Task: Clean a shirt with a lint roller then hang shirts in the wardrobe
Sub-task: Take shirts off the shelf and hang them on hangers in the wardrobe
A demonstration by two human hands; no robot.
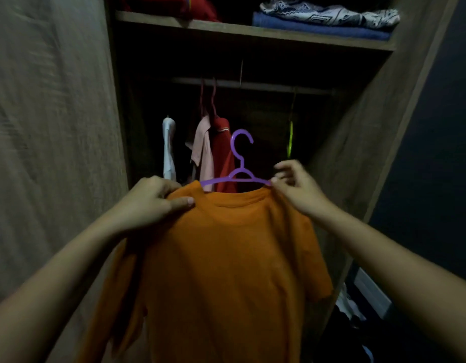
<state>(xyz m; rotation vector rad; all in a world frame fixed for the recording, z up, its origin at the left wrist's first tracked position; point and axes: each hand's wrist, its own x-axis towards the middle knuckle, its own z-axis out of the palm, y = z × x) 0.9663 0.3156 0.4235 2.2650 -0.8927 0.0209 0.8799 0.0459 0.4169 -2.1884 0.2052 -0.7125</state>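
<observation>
At the far left the open wardrobe door point(43, 127) stood edge-on toward the opening, its inner edge near the left forearm. The left grip point(153, 203), a bare hand, clutched the left shoulder of the orange shirt point(226, 271), fingers curled over the top seam and thumb pressed flat on the front just beside the collar. The shirt hung in front of the wardrobe, held up between both arms, below the rail point(253, 85) and apart from it. A purple hanger point(241, 163) sat inside the collar, its arms running out toward both shoulders and its hook upright, open to the right and clear of the rail.

Behind it, on the left part of the rail, hung a white garment point(169, 148), a pink shirt point(204, 153) and a red shirt point(221, 153), close together. To their right a stretch of rail showed bare as far as a green hanger point(290, 140). Above, the shelf point(253, 32) carried folded red clothes point(174, 6) at its left and a folded blue and patterned pile point(328, 14) at its right.

The right grip point(297, 187) pinched the shirt's right shoulder at the tip of the hanger's arm, its other fingers loosely raised. Just beyond it ran the wardrobe's right side panel point(357, 153).
</observation>
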